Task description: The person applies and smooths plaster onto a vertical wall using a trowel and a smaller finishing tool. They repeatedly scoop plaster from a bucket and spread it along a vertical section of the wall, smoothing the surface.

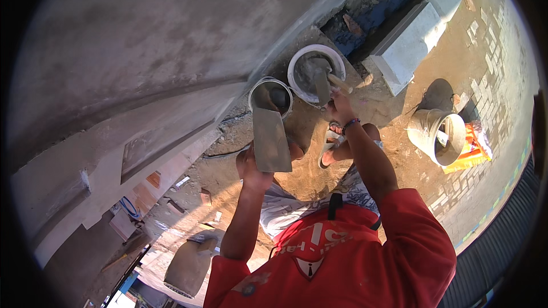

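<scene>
Your left hand (252,172) clasps a flat board (272,144); your right hand (341,107) seems closed on a trowel (322,87). The upper-left wall (154,34) looks coated; mortar (306,69) remains in the bucket (315,48).

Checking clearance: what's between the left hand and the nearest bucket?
A grey board held by the left hand spans that stretch in the head view, its far end overlapping the bucket. Contact unclear.

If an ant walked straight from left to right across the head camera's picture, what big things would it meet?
Thin blue looped cord → flat grey rectangular board → round white tub of wet grey mix → cream cylindrical bucket → bright orange crumpled sheet.
</scene>
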Demonstrator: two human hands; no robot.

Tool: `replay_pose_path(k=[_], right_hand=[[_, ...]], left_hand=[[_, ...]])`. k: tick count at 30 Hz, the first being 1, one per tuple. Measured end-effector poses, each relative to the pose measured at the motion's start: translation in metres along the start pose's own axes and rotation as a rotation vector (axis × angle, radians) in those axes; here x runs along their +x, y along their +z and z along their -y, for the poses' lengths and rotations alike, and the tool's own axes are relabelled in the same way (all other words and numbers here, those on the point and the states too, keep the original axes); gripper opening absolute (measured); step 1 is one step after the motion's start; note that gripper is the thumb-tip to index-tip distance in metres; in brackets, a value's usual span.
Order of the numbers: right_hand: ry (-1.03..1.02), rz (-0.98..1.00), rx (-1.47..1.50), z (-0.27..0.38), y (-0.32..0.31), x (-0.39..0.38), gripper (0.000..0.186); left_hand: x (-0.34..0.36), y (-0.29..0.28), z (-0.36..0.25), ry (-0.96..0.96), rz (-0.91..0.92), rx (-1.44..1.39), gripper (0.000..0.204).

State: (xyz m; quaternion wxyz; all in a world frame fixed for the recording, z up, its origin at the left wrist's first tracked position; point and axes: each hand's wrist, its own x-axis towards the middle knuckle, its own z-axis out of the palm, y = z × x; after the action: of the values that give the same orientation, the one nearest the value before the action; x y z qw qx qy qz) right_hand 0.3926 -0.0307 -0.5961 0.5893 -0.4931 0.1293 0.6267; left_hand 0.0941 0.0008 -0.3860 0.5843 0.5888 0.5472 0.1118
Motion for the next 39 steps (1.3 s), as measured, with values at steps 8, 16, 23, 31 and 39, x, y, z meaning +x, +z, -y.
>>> replay_pose_path(k=[8,16,23,31,39], right_hand=[[-0.098,-0.184,0.157,-0.052,0.004,0.134,0.038],[-0.229,-0.328,0.081,-0.075,0.006,0.186,0.039],[-0.334,-0.48,-0.058,-0.088,0.016,0.197,0.039],[-0.294,-0.434,-0.038,-0.09,0.019,0.209,0.038],[-0.173,-0.32,-0.052,-0.078,0.011,0.216,0.04]], left_hand=[[0.109,0.012,0.024,-0.104,0.011,-1.101,0.038],[0.124,0.026,0.056,-0.089,-0.048,-1.068,0.045],[0.124,0.016,0.074,0.048,0.04,-1.165,0.041],[0.12,0.01,0.072,0.124,0.023,-1.142,0.036],[0.118,0.012,0.059,0.202,0.122,-1.272,0.041]])
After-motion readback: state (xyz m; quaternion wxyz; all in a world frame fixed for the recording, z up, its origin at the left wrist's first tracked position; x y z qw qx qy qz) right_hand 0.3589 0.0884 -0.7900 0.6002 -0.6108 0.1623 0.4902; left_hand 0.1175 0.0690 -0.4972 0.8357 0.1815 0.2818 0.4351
